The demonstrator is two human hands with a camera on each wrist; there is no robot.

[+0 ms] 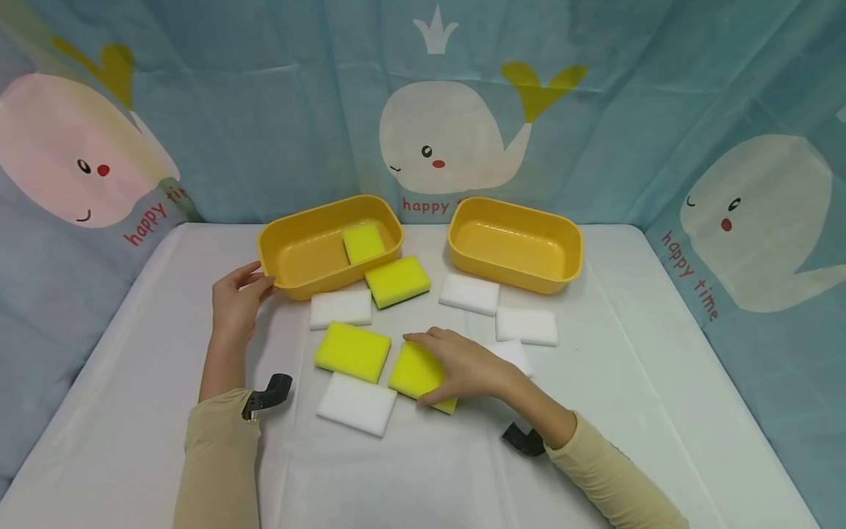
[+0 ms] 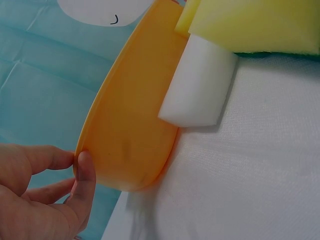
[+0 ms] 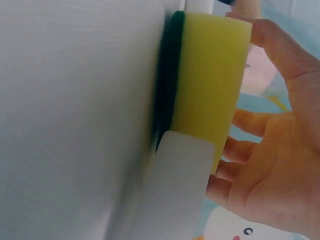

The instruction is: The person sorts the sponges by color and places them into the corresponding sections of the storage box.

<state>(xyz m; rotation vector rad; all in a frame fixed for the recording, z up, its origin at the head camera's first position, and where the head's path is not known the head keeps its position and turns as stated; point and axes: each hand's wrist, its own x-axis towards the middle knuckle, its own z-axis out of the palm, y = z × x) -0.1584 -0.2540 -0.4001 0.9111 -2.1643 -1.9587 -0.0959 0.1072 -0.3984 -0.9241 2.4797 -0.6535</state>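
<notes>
My left hand pinches the left end of a yellow plastic bin by its rim, thumb on one side and fingers on the other in the left wrist view. One yellow sponge lies inside that bin. Over another yellow sponge on the table spreads my right hand, thumb near its front edge and fingertips near its far edge. The right wrist view shows this sponge's dark green scouring side facing down, with the palm apart from it. A white sponge overlaps it there.
A second yellow bin stands at the back right. Further yellow sponges and several white sponges lie between the hands and the bins on the white-covered table. A blue whale-print curtain surrounds the table's back and sides.
</notes>
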